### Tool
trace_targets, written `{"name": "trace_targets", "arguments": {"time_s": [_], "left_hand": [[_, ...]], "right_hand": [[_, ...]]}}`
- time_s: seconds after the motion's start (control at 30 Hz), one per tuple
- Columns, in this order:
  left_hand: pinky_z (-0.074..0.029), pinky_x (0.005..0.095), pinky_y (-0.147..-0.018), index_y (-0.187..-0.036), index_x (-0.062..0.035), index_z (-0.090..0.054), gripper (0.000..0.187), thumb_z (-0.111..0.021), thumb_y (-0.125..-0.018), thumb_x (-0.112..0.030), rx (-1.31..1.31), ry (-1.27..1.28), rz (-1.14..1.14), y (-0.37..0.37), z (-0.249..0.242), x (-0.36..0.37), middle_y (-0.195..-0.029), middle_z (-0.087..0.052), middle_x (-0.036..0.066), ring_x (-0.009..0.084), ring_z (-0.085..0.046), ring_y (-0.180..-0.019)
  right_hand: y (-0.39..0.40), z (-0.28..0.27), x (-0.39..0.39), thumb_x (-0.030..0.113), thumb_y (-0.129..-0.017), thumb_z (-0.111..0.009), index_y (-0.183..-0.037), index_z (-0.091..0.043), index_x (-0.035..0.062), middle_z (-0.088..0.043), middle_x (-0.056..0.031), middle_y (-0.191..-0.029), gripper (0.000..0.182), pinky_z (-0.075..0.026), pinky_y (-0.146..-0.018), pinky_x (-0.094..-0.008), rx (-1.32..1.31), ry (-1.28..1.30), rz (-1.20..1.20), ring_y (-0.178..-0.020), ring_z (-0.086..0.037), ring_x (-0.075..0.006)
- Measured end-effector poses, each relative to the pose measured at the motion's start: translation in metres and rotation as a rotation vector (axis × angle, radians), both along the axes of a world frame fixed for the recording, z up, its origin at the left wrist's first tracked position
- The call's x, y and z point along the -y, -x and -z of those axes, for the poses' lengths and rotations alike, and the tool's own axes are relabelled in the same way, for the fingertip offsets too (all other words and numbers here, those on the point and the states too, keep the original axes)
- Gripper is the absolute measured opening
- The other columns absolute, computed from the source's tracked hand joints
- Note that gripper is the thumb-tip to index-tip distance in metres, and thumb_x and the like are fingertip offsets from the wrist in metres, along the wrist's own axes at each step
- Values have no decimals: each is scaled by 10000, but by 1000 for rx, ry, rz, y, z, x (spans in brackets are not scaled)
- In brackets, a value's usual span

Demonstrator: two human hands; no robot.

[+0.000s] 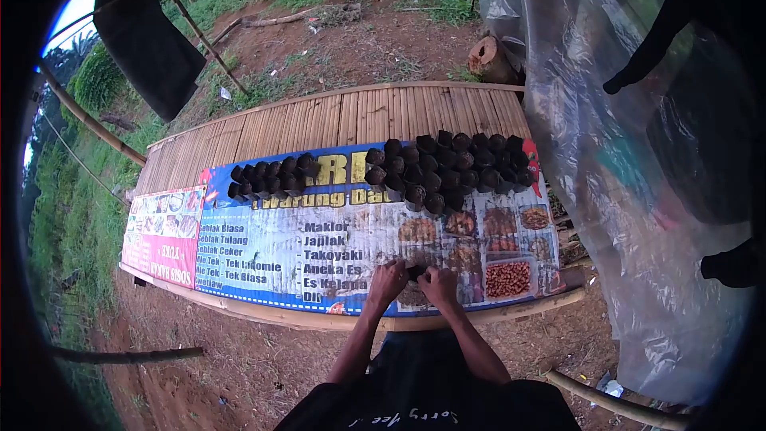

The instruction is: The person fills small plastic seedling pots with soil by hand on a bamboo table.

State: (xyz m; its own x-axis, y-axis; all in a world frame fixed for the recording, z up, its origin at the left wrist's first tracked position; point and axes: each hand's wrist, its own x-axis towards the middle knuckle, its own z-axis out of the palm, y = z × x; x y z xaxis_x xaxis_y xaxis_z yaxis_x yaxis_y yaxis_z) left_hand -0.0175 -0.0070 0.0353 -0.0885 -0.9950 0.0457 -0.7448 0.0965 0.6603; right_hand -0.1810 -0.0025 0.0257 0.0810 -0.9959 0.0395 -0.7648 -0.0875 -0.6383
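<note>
Near the front edge of the table, my left hand [388, 282] and my right hand [439, 284] are close together. Their fingers pinch a small black plastic planting bag [416, 272] from both sides. Dark soil [412, 296] lies on the printed banner [271, 251] just below and around my hands. Farther back, a large cluster of black planting bags [447, 161] stands upright in rows, several with soil at the top. A smaller group of the same bags [271, 175] stands to the left.
The banner covers the front of a bamboo slat table [359, 116]. Clear plastic sheeting [582, 144] hangs along the right side. A cut log [491, 60] lies behind the table, and a bamboo pole [614, 403] is at the lower right. Dark cloth [144, 40] hangs at upper left.
</note>
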Motion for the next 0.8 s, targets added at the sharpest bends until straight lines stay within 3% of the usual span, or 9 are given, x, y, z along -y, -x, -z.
{"name": "trace_targets", "arguments": {"time_s": [0.17,0.37,0.47,0.53,0.63,0.73,0.77,0.8], "left_hand": [[-481,461,-614,-772,-9,-556,93,-605,-767,-87,-117,51,-7,-1,1,6,-761,-603,194,398,-604,-714],[-468,476,-613,-752,-5,-554,115,-603,-767,-108,-24,60,89,-5,-6,24,-737,-591,188,393,-588,-683],[-485,454,-621,-769,-20,-571,109,-600,-804,-119,116,117,288,-8,-8,39,-742,-600,171,376,-599,-688],[-488,451,-623,-781,-25,-579,120,-606,-811,-138,116,141,295,-8,-14,45,-747,-604,169,373,-602,-690],[-490,451,-628,-816,-38,-597,162,-620,-838,-197,100,150,231,-9,-25,46,-752,-616,166,368,-613,-686],[-491,465,-622,-818,-11,-590,278,-631,-852,-284,-3,16,-72,-1,-28,30,-731,-628,195,385,-627,-690],[-491,465,-622,-818,-11,-590,278,-631,-852,-284,-1,6,-68,2,-26,25,-731,-628,195,385,-627,-690],[-491,470,-622,-820,-5,-593,307,-641,-843,-307,60,-78,-101,6,-28,21,-738,-634,205,395,-630,-704]], "right_hand": [[1,0,8,275,-740,-641,-674,-618,54,-610,-159,-604,232,-475,-614,-468,-47,50,41,-616,-618,-361],[2,7,17,312,-747,-647,-672,-631,60,-604,-159,-593,263,-479,-615,-472,24,95,22,-600,-613,-362],[-3,18,17,334,-755,-640,-701,-658,66,-607,-146,-586,273,-481,-606,-473,38,116,116,-593,-618,-352],[-1,18,12,368,-767,-633,-705,-667,68,-611,-141,-591,308,-482,-610,-473,44,63,97,-596,-620,-352],[3,11,13,431,-796,-614,-738,-672,67,-620,-139,-609,373,-481,-609,-476,-2,17,46,-600,-622,-355],[9,4,18,482,-822,-586,-796,-653,66,-630,-142,-630,422,-479,-603,-479,-128,41,-6,-601,-622,-361],[10,2,23,504,-832,-572,-826,-638,69,-634,-143,-640,440,-478,-602,-482,-194,64,-39,-602,-621,-365],[10,-9,25,444,-848,-563,-844,-601,67,-627,-150,-630,379,-478,-614,-490,-202,34,-85,-610,-620,-370]]}}
